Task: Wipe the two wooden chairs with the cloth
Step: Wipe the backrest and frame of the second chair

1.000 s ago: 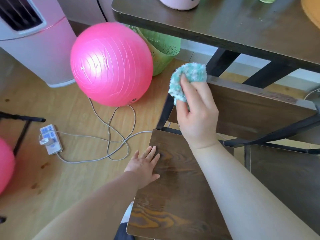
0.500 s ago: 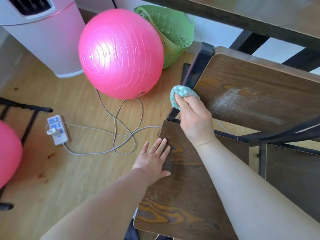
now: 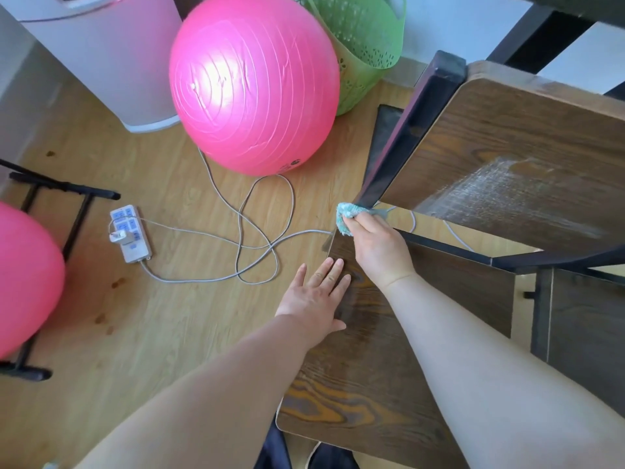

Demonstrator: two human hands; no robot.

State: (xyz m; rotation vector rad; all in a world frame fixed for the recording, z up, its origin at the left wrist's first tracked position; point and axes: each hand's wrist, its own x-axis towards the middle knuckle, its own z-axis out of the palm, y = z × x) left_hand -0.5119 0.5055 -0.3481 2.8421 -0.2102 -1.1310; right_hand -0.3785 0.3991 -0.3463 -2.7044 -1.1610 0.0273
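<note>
I see my right hand point(image 3: 378, 245) clenched on the teal cloth point(image 3: 345, 220), pressing it against the dark frame post point(image 3: 402, 140) at the wooden chair seat's point(image 3: 389, 367) far left corner. My left hand point(image 3: 316, 299) lies flat and released on the seat's left edge.

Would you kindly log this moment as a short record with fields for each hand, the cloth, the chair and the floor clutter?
right hand: grips the cloth, pressing it to the foot of the chair's black back post
cloth: teal, fluffy, bunched
left hand: flat, open, on the seat's left edge
chair seat: dark wood grain
floor: pink ball, power strip, looped grey cable
</note>
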